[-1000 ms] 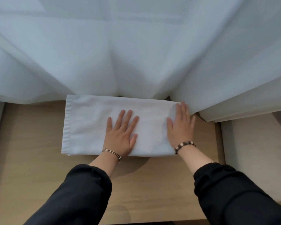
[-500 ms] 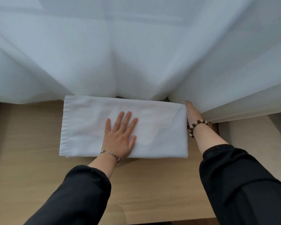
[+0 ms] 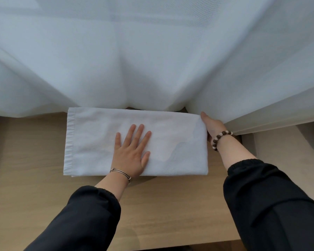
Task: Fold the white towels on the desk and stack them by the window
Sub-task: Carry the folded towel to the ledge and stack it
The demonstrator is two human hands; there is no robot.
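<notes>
The right hand (image 3: pixel 211 126) has moved from the towel (image 3: pixel 101 138) top to its right edge, grasp not discernible. The left hand (image 3: pixel 132 151) presses flat, released. Probable step: squaring the fold.

One towel (image 3: pixel 98 138), two hands (image 3: pixel 130 154) (image 3: pixel 212 126)

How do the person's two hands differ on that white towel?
The left hand lies flat on top of the towel, fingers spread; the right hand is at its right edge, fingers hidden. The left wrist wears a thin metal bangle, the right a beaded bracelet. Both touch the towel.
</notes>
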